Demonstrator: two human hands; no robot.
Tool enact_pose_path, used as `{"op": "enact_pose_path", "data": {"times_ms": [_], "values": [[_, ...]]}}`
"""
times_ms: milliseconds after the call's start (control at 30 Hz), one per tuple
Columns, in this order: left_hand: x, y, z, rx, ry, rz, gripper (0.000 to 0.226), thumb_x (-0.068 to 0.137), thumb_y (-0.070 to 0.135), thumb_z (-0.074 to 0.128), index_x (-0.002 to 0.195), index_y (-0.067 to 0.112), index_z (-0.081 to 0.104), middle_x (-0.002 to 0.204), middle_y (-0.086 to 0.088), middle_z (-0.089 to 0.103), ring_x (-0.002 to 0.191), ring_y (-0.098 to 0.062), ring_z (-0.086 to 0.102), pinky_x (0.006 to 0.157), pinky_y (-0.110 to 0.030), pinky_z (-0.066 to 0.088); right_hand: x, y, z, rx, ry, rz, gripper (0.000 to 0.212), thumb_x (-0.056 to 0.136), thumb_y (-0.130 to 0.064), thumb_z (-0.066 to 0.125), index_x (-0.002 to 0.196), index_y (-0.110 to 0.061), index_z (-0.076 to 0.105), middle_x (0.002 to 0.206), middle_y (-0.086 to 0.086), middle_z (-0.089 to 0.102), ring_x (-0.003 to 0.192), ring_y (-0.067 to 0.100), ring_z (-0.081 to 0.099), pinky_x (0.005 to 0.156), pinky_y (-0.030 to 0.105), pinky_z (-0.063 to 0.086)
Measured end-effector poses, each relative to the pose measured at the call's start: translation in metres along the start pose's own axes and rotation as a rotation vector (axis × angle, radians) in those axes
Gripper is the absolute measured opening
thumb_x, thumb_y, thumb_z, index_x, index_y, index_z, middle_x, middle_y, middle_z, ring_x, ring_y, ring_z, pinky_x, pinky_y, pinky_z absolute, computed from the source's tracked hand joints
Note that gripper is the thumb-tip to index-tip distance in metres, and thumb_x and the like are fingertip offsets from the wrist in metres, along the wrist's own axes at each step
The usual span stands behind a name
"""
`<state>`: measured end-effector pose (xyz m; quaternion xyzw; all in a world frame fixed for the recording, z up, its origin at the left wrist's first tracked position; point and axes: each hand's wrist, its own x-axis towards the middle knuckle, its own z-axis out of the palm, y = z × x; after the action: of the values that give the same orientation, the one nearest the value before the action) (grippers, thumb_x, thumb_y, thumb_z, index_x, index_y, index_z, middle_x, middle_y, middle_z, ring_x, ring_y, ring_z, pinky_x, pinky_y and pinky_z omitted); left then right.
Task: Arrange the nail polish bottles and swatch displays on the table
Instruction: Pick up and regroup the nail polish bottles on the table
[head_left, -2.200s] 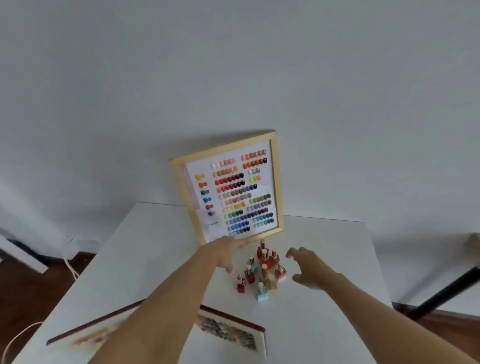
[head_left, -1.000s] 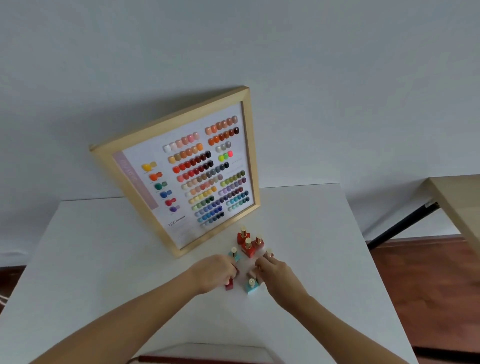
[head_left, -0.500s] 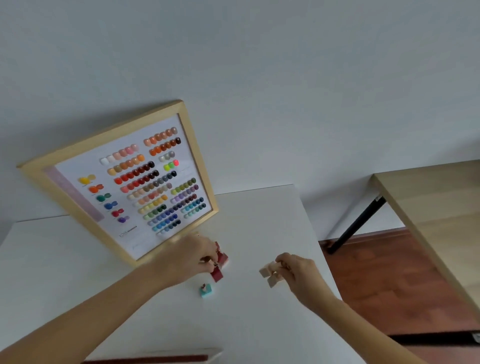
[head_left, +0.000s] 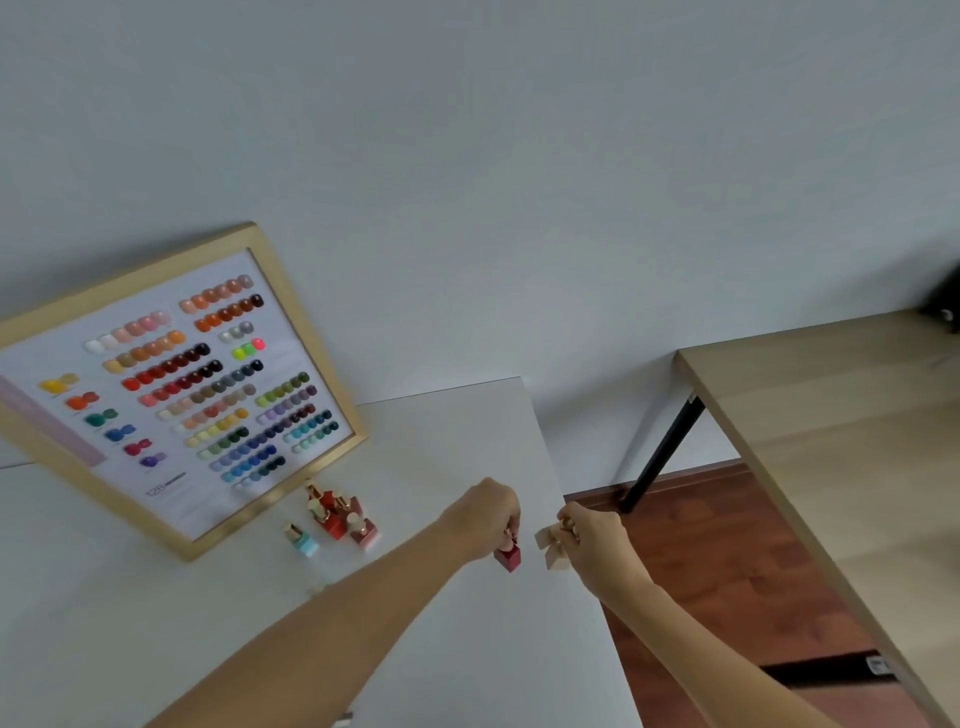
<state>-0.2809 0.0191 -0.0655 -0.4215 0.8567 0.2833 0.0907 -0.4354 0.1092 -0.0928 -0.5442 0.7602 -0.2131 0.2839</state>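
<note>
A wood-framed swatch display (head_left: 171, 384) leans against the wall at the back left of the white table (head_left: 457, 436). In front of it stand several red nail polish bottles (head_left: 337, 514) and one light blue bottle (head_left: 301, 540). My left hand (head_left: 483, 517) is closed on the cap of a dark red bottle (head_left: 508, 557) near the table's right edge. My right hand (head_left: 592, 540) grips two beige bottles (head_left: 549, 546) just past that edge.
A second wooden table (head_left: 831, 415) with a black leg (head_left: 660, 457) stands to the right, across a gap of red-brown floor (head_left: 701, 561). A dark object (head_left: 943, 306) sits at its far corner. A plain grey wall rises behind.
Both hands have carried bottles to the right, away from the cluster. The view has swung right, so the swatch display now sits further left.
</note>
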Motion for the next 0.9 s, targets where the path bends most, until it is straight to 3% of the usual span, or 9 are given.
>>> {"op": "enact_pose_path", "data": {"times_ms": [100,167,533,633,733,833,900], "values": [[0.012,0.011,0.023,-0.015,0.039,-0.054,0.017,0.078,-0.001,0.064,0.093,0.002,0.071,0.099,-0.014,0.071,0.09,-0.029,0.067,0.083,-0.037,0.057,0.003,0.0,0.002,-0.039,-0.064,0.025,0.014,0.091,-0.014,0.05,0.093,-0.005,0.06,0.084,0.004,0.068,0.074,0.022,0.064,0.068,0.037,0.057],[0.016,0.015,0.034,-0.002,0.065,-0.089,0.017,0.08,-0.002,0.061,0.094,0.001,0.071,0.097,-0.017,0.071,0.088,-0.031,0.068,0.082,-0.038,0.057,0.004,-0.001,0.003,-0.051,-0.097,0.031,0.016,0.091,-0.013,0.048,0.095,-0.001,0.059,0.086,0.012,0.068,0.078,0.03,0.065,0.071,0.043,0.056],[0.005,0.019,0.051,0.017,0.054,-0.157,0.017,0.085,0.004,0.058,0.097,0.001,0.069,0.1,-0.021,0.068,0.093,-0.036,0.066,0.082,-0.039,0.055,0.003,0.004,0.006,-0.065,-0.138,-0.027,0.021,0.092,-0.017,0.049,0.101,-0.001,0.058,0.088,0.018,0.067,0.081,0.036,0.064,0.07,0.044,0.053],[-0.003,0.019,0.044,-0.008,0.04,-0.125,0.015,0.081,0.004,0.062,0.094,0.001,0.068,0.098,-0.022,0.068,0.092,-0.037,0.065,0.077,-0.038,0.052,0.001,0.006,0.004,-0.061,-0.143,-0.045,0.021,0.091,-0.019,0.053,0.108,-0.008,0.058,0.08,0.008,0.067,0.066,0.022,0.064,0.057,0.032,0.054],[-0.009,0.016,0.037,-0.037,0.01,-0.082,0.038,0.073,0.006,0.074,0.109,0.003,0.062,0.108,-0.02,0.063,0.1,-0.036,0.062,0.083,-0.04,0.051,0.0,0.008,0.0,-0.083,-0.19,-0.046,0.04,0.087,-0.017,0.055,0.127,-0.018,0.049,0.083,0.004,0.064,0.059,0.011,0.057,0.051,0.019,0.045],[-0.013,0.008,0.023,-0.024,-0.046,-0.063,0.072,0.068,0.005,0.08,0.132,0.008,0.047,0.123,-0.019,0.055,0.113,-0.035,0.055,0.092,-0.042,0.048,-0.001,0.01,-0.003,-0.13,-0.229,-0.058,0.055,0.086,-0.019,0.058,0.137,-0.019,0.038,0.089,0.004,0.065,0.069,0.013,0.06,0.065,0.021,0.049],[-0.018,-0.001,0.008,0.001,-0.06,-0.033,0.083,0.068,0.004,0.081,0.139,0.01,0.038,0.127,-0.02,0.051,0.117,-0.036,0.052,0.094,-0.043,0.047,-0.001,0.009,-0.005,-0.212,-0.27,-0.065,0.066,0.084,-0.021,0.063,0.141,-0.018,0.031,0.097,0.004,0.065,0.081,0.016,0.06,0.076,0.023,0.049]]}}
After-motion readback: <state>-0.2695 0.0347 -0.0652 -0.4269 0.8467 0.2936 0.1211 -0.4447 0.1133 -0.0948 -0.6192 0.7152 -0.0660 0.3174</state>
